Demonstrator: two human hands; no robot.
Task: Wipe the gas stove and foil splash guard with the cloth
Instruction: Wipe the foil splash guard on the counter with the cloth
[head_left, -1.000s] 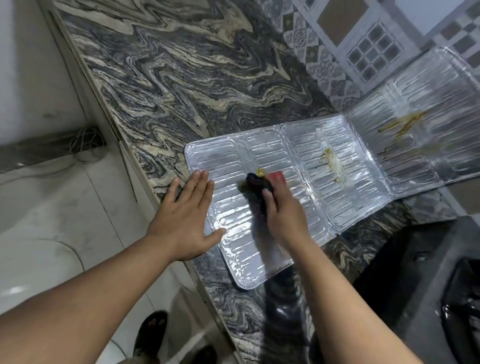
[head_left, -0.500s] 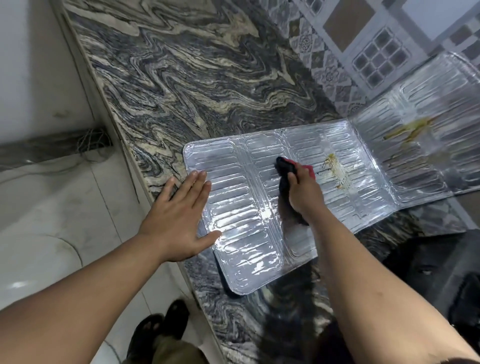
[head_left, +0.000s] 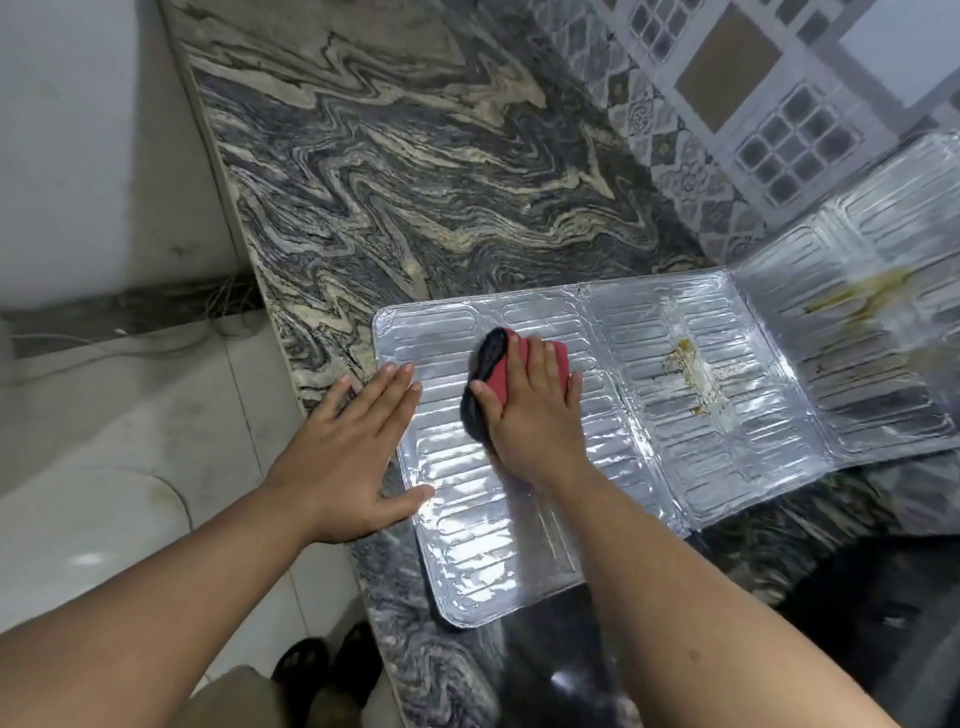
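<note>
Swirled grey granite counter (head_left: 415, 171): ribbed silver foil splash guard (head_left: 649, 431) mid-wipe; right hand (head_left: 530, 410) presses red-and-black cloth (head_left: 491, 369) flat-fingered, left hand (head_left: 345, 457) splayed, steadying; next, yellow stains (head_left: 691, 364) at three o'clock.

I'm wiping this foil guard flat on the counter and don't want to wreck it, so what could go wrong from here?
1. The foil splash guard overhangs the counter's front edge; pressing there could bend it.
2. Only the left hand pins one side, so hard strokes by the right hand with the cloth might crumple the thin foil.
3. Yellowish stains remain further right and could smear.
</note>
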